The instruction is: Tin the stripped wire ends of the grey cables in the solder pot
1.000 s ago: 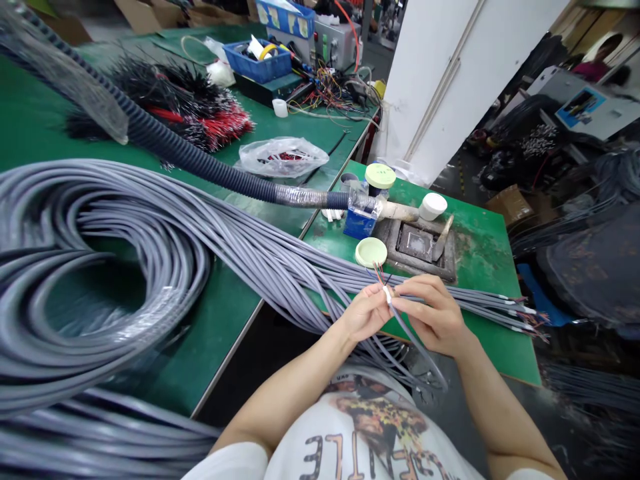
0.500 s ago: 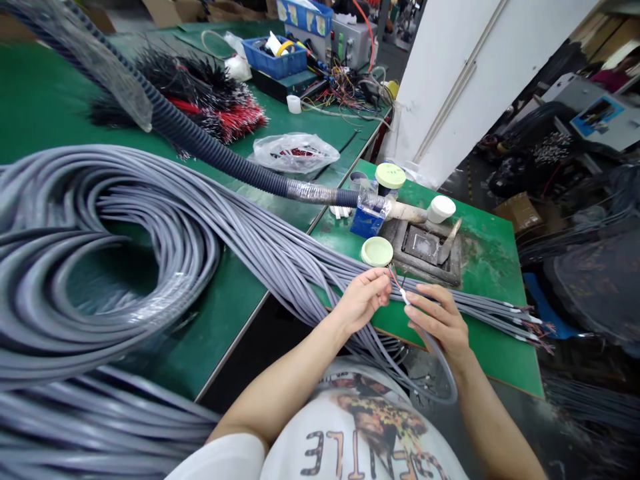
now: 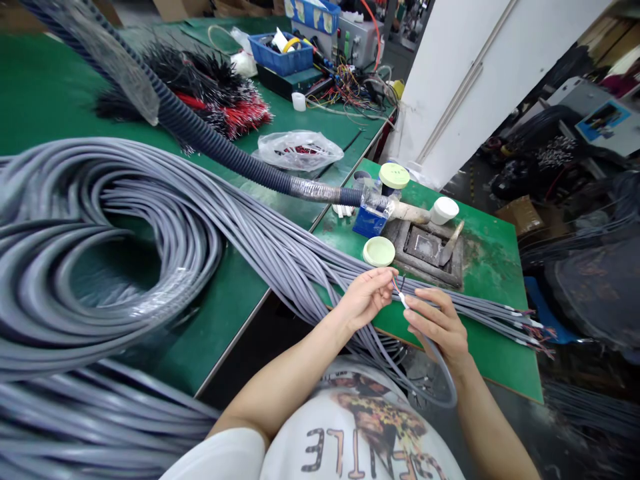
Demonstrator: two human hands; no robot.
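Observation:
My right hand point(image 3: 440, 323) is closed around a grey cable point(image 3: 445, 377) close to its end, where a white sleeve point(image 3: 403, 301) shows. Thin coloured wires point(image 3: 396, 283) fan out of that end, with a dark one standing apart from the rest. The fingertips of my left hand point(image 3: 370, 293) pinch the tips of the coloured wires. Below and behind both hands runs a thick bundle of grey cables point(image 3: 280, 253), whose stripped ends point(image 3: 537, 330) lie to the right on the green board.
A solder pot point(image 3: 425, 247) with a scraper lies behind my hands, beside a pale green dish point(image 3: 379, 252), a white cup point(image 3: 444, 210) and a blue box point(image 3: 369, 221). A ribbed hose point(image 3: 225, 157) crosses over the table. Large cable coils point(image 3: 165, 320) fill the left.
My left fingertips have moved slightly right and now cover the wire tips, which showed free above them before. The right hand keeps its hold on the cable. The view has shifted a little.

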